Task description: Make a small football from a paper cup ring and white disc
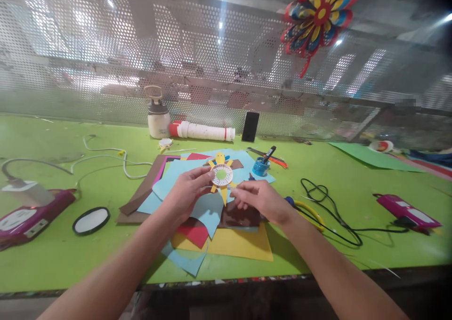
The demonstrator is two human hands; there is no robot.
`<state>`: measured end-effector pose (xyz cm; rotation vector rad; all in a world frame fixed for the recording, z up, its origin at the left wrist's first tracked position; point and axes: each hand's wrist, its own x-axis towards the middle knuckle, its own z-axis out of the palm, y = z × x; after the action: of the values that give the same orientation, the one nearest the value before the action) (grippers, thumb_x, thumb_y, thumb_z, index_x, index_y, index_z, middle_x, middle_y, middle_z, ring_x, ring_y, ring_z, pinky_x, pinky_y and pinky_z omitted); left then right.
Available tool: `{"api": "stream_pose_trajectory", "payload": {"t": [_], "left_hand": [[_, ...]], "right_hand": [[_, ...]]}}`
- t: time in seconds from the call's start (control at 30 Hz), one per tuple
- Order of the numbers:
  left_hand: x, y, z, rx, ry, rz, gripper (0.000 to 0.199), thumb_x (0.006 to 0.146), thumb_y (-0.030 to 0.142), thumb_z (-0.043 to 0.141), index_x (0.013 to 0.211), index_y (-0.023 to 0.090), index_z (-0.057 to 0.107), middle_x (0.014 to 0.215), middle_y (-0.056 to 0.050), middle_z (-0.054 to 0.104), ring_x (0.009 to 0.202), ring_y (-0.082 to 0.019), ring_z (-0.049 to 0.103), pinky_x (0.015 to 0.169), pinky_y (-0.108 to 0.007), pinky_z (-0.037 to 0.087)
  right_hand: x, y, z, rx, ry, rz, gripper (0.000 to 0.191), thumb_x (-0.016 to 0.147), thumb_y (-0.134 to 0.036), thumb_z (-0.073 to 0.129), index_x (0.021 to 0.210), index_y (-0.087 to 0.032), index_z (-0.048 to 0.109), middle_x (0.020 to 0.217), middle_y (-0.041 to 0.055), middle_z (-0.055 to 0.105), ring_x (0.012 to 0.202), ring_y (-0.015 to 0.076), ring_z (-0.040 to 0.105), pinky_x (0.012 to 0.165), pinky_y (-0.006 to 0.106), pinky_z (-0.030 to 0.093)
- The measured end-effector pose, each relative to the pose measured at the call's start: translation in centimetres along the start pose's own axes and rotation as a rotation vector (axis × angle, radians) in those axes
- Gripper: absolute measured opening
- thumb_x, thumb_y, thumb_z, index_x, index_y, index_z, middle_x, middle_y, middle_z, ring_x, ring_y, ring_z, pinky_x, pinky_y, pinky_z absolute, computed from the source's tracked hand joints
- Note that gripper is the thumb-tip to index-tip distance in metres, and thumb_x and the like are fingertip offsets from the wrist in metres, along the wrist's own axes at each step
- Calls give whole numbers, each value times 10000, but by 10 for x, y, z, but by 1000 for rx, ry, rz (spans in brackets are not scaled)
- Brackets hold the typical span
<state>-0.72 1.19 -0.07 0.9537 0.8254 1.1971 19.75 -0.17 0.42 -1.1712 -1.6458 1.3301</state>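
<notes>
Head cam: L hand [192, 188] pinching paper turtle [221, 174], R hand [259, 197] half-curled nr tail, grip unclear; hard tug might tear it

Yellow-legged paper turtle [222, 174], held head up

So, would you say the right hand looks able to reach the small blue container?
Probably yes: the blue container stands just beyond the right hand, with nothing tall visible between them, and the left hand holds the paper turtle.
</notes>
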Motion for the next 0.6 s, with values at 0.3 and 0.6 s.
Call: {"api": "stream_pose_trajectory", "payload": {"t": [0.3,0.6], "left_hand": [[8,1,-5,33,63,6,361,629,320,879,883,103,742,812,-66,721,683,-117,625,653,-244,513],[14,-2,-11,44,24,10,211,732,211,802,898,94,744,724,-66,707,633,-121,623,651,-259,543]], "right_hand": [[13,7,-15,3,157,-84,471,844,-590,661,753,-128,670,620,-4,615,569,104,562,570,253,454],[24,19,-12,-114,156,-117,293,982,-409,570,930,-131,648,797,-4,652,634,106,615,613,269,539]]}}
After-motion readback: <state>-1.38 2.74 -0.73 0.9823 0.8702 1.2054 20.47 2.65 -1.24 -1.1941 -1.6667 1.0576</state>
